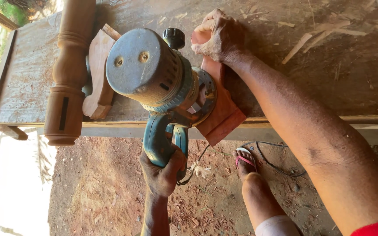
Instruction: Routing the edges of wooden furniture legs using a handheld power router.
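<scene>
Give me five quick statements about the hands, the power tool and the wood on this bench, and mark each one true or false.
1. The left hand grips the teal handle of the router. True.
2. The right hand is resting on the turned wooden post. False: it presses on the reddish board; the post lies apart, on the far side of the router.
3. The router's round base sits on the reddish board. True.
4. The reddish board lies wholly on the workbench. False: one corner juts out past the bench edge.
5. The foot below the bench is in a closed boot. False: it wears an open sandal with a pink strap.
</scene>
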